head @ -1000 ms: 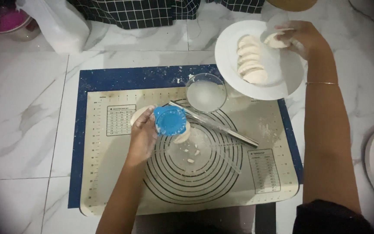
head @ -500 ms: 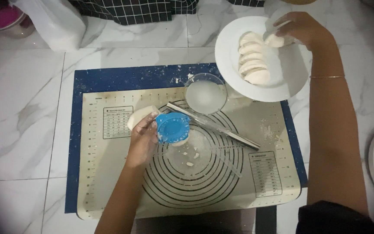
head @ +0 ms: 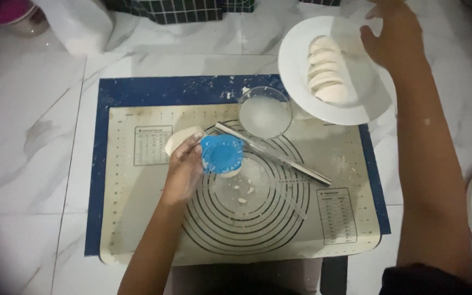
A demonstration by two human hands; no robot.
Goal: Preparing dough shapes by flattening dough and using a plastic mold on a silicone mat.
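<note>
1. Head view, vs half a sec ago: right hand (head: 397, 38) has come off the pale dough pieces (head: 326, 68) on the white plate (head: 301, 49) & now hovers over the plate's far-right rim, fingers spread & loose, gripping nothing.
2. Left hand (head: 184, 169) sits at about the same spot on the mat, still w/ fingers closed on the blue round press (head: 221, 154). Press rests on a bit of dough that peeks out at its near edge.
3. Flat pale dough round (head: 180, 139) lies just left & far of that hand, touching the fingertips or v. close; can't tell which.
4. Small dough crumbs (head: 244, 191) lie near-right of the press, inside the printed rings.
5. Metal rod (head: 274, 154) lies diagonal from near the press toward the mat's right side. Clear glass bowl (head: 265, 112) w/ white powder sits far of it, just left of the plate.
6. Surface: cream baking mat (head: 137, 229) w/ blue border, printed circles & charts, dusted w/ flour at its far & right parts. Plate overlaps the mat's far-right corner.
7. Room: white marble-look tiles (head: 28, 136) all around. White plastic bag (head: 75, 24) at far left, dark checked cloth (head: 192, 8) at far centre, pink thing (head: 6, 11) in far-left corner, blurred.
</note>
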